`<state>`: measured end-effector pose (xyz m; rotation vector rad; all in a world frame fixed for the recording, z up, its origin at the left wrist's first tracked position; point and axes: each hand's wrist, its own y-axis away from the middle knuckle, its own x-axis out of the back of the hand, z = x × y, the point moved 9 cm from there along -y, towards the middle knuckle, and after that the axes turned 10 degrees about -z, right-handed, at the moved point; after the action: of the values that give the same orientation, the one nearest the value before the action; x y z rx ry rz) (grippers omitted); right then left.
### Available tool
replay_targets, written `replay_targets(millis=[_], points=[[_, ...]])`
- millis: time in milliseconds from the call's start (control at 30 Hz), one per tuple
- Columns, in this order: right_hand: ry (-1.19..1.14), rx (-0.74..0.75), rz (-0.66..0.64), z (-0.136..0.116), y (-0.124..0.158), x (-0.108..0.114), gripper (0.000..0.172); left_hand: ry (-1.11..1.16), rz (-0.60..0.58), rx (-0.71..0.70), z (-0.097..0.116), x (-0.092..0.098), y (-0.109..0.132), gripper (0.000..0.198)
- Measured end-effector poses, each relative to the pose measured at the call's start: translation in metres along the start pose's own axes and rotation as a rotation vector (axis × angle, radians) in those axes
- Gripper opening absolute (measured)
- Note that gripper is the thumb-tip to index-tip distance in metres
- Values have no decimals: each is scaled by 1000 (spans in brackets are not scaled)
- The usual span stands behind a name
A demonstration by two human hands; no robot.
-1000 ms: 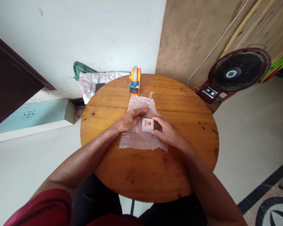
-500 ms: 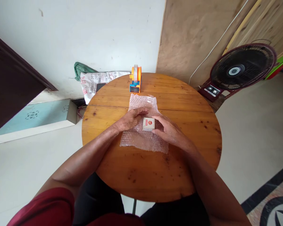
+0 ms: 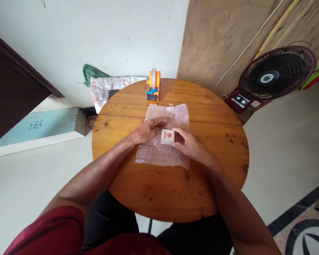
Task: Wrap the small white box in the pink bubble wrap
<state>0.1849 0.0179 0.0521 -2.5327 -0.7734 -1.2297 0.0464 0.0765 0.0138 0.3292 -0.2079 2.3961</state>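
Observation:
A small white cardboard box (image 3: pixel 167 136) with a red round print rests on a sheet of bubble wrap (image 3: pixel 162 157) in the middle of the table. My right hand (image 3: pixel 192 144) has its thumb and forefinger at the two right corners of the box, gripping it from that side. Over the left part of the wrap lies my left hand (image 3: pixel 150 130), its fingers loosely bent and apart, close to the box's left side. Whether the left fingertips touch the box is hidden. Beyond the wrap stands an orange and blue tape dispenser (image 3: pixel 154 86) with a roll of tape.
The round wooden table (image 3: pixel 215 106) has a seam across it. A dark red fan (image 3: pixel 268 78) stands to its right. Behind the left edge lie a printed white sack (image 3: pixel 97 94) and a green bag (image 3: pixel 94 73). A pale blue box-like ledge (image 3: pixel 39 125) is farther left.
The far right part of the bubble wrap has spread out, so the sheet lies wider and flatter. Both hands and the box stay almost in place, while the view has tilted slightly.

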Motion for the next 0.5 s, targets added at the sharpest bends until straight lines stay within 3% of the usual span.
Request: replay_targets(millis=[267, 400, 500], points=[[21, 7, -1, 0, -1, 0, 47, -23, -15, -1, 8, -3, 1, 33], [20, -9, -15, 1, -1, 0, 47, -21, 27, 10, 8, 1, 2, 34], [17, 2, -10, 1, -2, 0, 49, -101, 93, 33, 20, 8, 9, 35]])
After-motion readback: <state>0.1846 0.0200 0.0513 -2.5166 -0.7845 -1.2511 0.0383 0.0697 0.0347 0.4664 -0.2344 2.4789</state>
